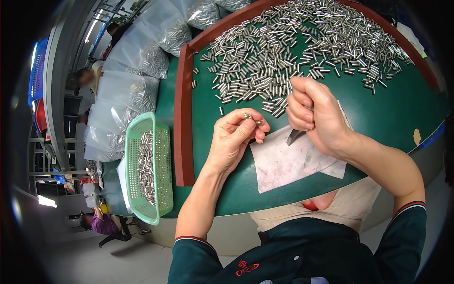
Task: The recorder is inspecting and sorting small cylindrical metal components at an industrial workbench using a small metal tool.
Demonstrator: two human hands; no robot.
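My left hand (236,135) is closed, with a few small shiny metal pins (248,116) pinched between thumb and fingertips. To its right my right hand (314,111) makes a fist around a dark, flat tool (294,136); only its lower end shows below the fingers, so its exact kind is hidden. Beneath the right hand a smudged whitish cloth or paper sheet (274,170) lies on the green table (378,137). Just beyond both hands spreads a large heap of loose metal pins (265,71). One single pin (221,111) lies apart, near my left hand.
A red-brown raised border (183,123) bounds the heap at left and back. Left of it stands a light-green perforated basket (165,175) with pins inside. Clear plastic bags (137,90) full of pins line the table's far left. A person in purple (105,223) is in the background.
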